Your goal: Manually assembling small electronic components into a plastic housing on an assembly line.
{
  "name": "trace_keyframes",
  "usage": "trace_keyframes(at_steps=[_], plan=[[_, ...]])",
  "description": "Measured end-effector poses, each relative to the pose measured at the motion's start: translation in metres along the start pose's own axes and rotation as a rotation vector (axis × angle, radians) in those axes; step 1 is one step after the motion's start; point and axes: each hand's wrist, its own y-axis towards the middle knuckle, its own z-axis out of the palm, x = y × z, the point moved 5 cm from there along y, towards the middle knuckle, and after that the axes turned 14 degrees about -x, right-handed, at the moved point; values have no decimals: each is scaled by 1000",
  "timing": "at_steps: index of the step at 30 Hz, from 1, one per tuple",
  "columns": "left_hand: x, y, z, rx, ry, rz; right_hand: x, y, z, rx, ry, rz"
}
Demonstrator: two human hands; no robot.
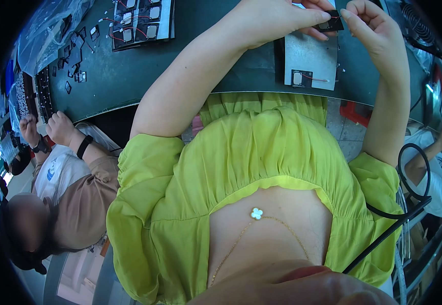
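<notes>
My left hand (274, 19) pinches a small black square part (335, 21) with a pale module on it, between thumb and fingers, at the top of the view. My right hand (376, 33) is at the right edge of this part, its thumb and forefinger drawn together. What lies between those right fingertips is too small to tell. Below the hands a pale grey sheet (310, 56) lies on the table. Near its lower end sits a similar black part (300, 78) with a silver module and a red wire stretching right.
On the dark green table (205, 76), a board (143, 38) bears several similar wired parts. Loose black frames (73, 56) are scattered by a clear plastic bag (48, 35). A co-worker's hands (61, 127) are at the left edge. A black cable (389, 231) loops beside my right arm.
</notes>
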Motion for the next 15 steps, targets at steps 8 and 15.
trace_keyframes(at_steps=[8,15], plan=[[-3,-6,1,-12,-28,-27,-6,1,6,23,244,-11],[-7,-10,7,-30,-156,-89,8,-5,6,-2,118,-103]])
